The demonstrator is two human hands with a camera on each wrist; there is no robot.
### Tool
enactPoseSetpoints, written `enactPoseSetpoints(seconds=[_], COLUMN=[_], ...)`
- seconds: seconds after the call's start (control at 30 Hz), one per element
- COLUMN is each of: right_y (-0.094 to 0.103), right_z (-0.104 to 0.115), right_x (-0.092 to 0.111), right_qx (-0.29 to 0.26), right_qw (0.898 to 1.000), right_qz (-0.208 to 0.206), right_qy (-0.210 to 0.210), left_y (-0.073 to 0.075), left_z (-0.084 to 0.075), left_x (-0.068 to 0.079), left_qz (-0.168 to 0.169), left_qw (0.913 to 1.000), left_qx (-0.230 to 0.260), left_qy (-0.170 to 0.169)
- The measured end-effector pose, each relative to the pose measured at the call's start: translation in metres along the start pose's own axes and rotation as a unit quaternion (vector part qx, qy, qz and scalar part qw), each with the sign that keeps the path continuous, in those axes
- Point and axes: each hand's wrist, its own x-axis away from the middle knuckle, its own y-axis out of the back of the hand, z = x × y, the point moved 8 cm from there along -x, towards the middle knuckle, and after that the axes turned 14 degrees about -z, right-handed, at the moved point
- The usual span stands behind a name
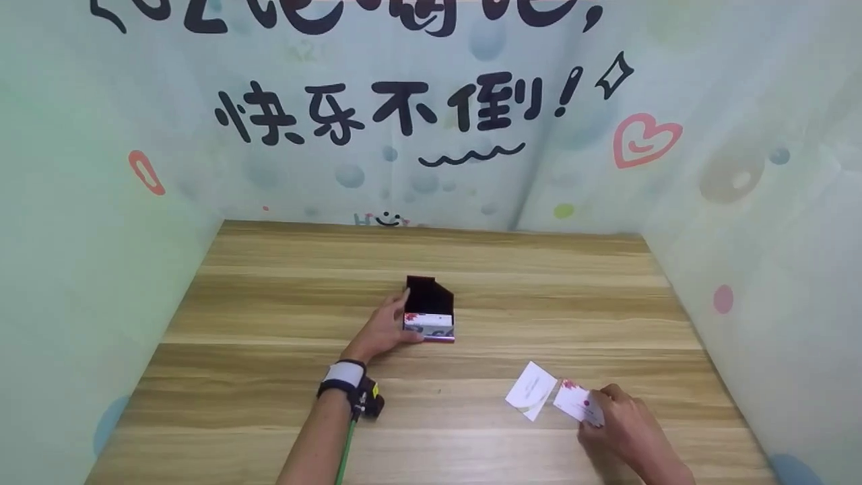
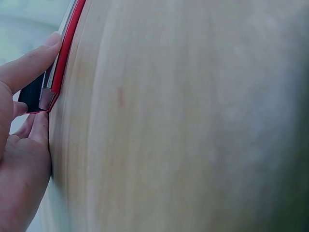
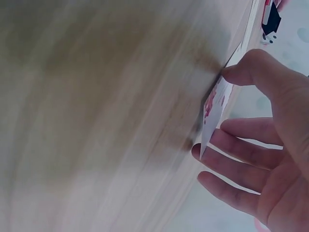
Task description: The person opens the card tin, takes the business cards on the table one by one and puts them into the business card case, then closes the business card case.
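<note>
A business card case (image 1: 429,296) with a black lining stands with its lid up near the middle of the table. Cards with a red flower print (image 1: 434,319) lie inside it. My left hand (image 1: 384,330) grips the case from its left side, thumb at the front edge; its red outer edge (image 2: 62,63) shows in the left wrist view. At the right, my right hand (image 1: 630,424) pinches a white business card (image 1: 572,400) with red flowers, which is tilted in the right wrist view. Just left of it lies another white card (image 1: 531,392), flat on the table.
The wood-grain table (image 1: 269,289) is bordered by a printed cloth backdrop (image 1: 431,195) at the back and both sides. A strap with a small black camera (image 1: 367,399) sits on my left wrist, and a green cable (image 1: 346,448) runs down from it.
</note>
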Motion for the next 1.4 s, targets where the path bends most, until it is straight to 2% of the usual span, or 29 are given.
enactPoseSetpoints(seconds=[0.27,0.5,0.73,0.9,1.17,1.4], right_y=[0.002,0.004,0.014,0.015,0.013,0.01], right_z=[0.002,0.001,0.011,0.018,0.028,0.034], right_x=[-0.007,-0.015,-0.028,-0.036,-0.046,-0.061], right_qx=[0.001,-0.012,-0.028,-0.046,-0.037,-0.04], right_qw=[0.999,0.997,0.983,0.973,0.973,0.971], right_qz=[-0.033,-0.057,-0.134,-0.162,-0.153,-0.16], right_qy=[0.035,0.051,0.124,0.159,0.166,0.171], left_y=[0.001,-0.001,0.0,-0.001,-0.002,-0.002], left_z=[-0.001,0.0,-0.001,0.002,0.001,0.001], left_x=[0.0,0.001,0.0,-0.001,0.0,0.0], left_qz=[-0.007,0.0,-0.005,-0.005,-0.005,-0.007], left_qw=[0.9999,0.9999,0.9999,1.0,0.9999,1.0], left_qx=[-0.004,-0.011,-0.003,0.003,0.007,0.007], left_qy=[-0.008,-0.002,-0.009,-0.005,-0.004,-0.002])
